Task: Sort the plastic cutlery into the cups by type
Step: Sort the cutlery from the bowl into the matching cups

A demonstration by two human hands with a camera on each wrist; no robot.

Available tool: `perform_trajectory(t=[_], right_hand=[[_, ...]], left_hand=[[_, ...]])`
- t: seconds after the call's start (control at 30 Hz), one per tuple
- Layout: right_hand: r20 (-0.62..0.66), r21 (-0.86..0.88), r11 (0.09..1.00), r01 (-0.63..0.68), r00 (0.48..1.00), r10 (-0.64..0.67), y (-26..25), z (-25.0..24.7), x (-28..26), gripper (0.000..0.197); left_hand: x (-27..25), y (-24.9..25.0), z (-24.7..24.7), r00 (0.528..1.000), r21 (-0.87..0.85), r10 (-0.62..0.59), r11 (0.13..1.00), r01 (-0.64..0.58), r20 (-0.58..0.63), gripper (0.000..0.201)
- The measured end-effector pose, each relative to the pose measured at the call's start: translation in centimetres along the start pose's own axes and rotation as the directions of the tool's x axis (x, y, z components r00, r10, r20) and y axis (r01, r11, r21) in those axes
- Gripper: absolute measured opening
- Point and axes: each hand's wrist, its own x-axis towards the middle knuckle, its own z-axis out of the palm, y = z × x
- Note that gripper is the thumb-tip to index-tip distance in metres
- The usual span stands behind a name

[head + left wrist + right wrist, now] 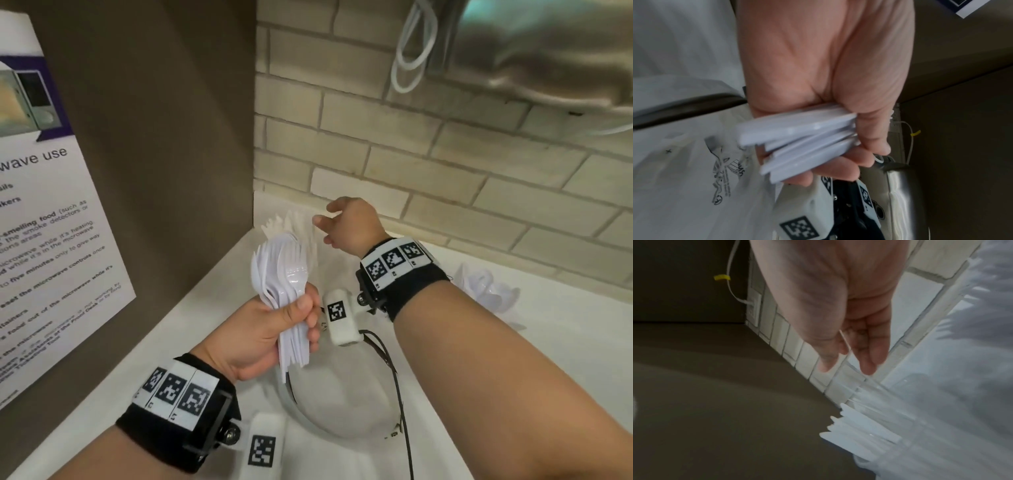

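My left hand grips a thick bundle of white plastic forks by the handles, tines up, above the counter. The handle ends stick out under my curled fingers in the left wrist view. My right hand reaches into the back corner with thumb and fingers spread and fairly straight. A thin clear edge runs between them; I cannot tell if they touch it. Just below stand white plastic knives in a clear cup against the tiled wall.
A brown cabinet panel with a microwave poster walls off the left. A printed white plastic bag lies on the white counter. Clear cups with white cutlery stand at right. A steel appliance hangs overhead.
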Motion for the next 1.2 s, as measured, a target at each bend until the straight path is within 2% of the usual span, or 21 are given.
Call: perform_trajectory(t=[0.07,0.13,0.27,0.47,0.6,0.67,0.77,0.93,1.1,1.2], right_hand=[[-0.008,0.009,0.999,-0.032,0.999,0.032,0.4,-0.3,-0.4,0.033],[-0.038,0.102,0.995,-0.018,0.999,0.022,0.1,-1.1,-1.5,0.022],[-0.041,0.261,0.964,0.042,0.999,-0.033,-1.5,-3.5,-5.7,0.012],[-0.074,0.379,0.921,0.091,0.995,-0.068,-2.1,-5.5,-11.9,0.015],[0.065,0.368,0.929,0.039,0.996,-0.067,-1.2,-5.2,-14.1,0.043],[0.071,0.407,0.913,0.029,0.995,-0.063,-0.7,-4.3,-14.8,0.035],[-0.035,0.437,0.898,0.042,0.999,-0.03,-0.1,-3.6,-15.3,0.013],[-0.153,0.489,0.872,0.036,0.987,0.045,0.0,-3.2,-15.6,0.02],[-0.319,0.475,0.874,0.1,0.945,0.066,0.3,-2.6,-15.5,0.018],[-0.417,0.645,0.741,0.188,0.899,0.135,-0.2,-3.0,-15.5,0.022]], left_hand=[[0.1,-0.1,0.1,1.0,0.005,-0.011,1.0,0.011,0.005,0.033],[0.2,-0.3,0.2,1.0,0.001,-0.015,1.0,0.015,0.007,0.033],[0.5,-0.4,1.0,0.999,-0.021,-0.026,0.999,0.026,0.036,0.034],[1.0,-0.3,2.5,0.996,-0.005,-0.024,1.0,0.024,0.082,0.035],[1.1,-0.6,3.4,0.995,0.045,-0.036,0.998,0.032,0.096,0.041],[1.1,-1.0,3.7,0.994,0.053,-0.05,0.998,0.045,0.102,0.04],[1.0,-1.5,3.8,0.995,0.039,-0.077,0.996,0.075,0.068,0.041],[1.2,-1.3,4.1,0.994,0.074,-0.095,0.992,0.099,-0.058,0.034],[1.4,-1.3,4.5,0.991,0.071,-0.097,0.992,0.104,-0.096,0.032],[1.5,-1.7,4.3,0.986,0.075,-0.101,0.991,0.111,-0.131,0.028]])
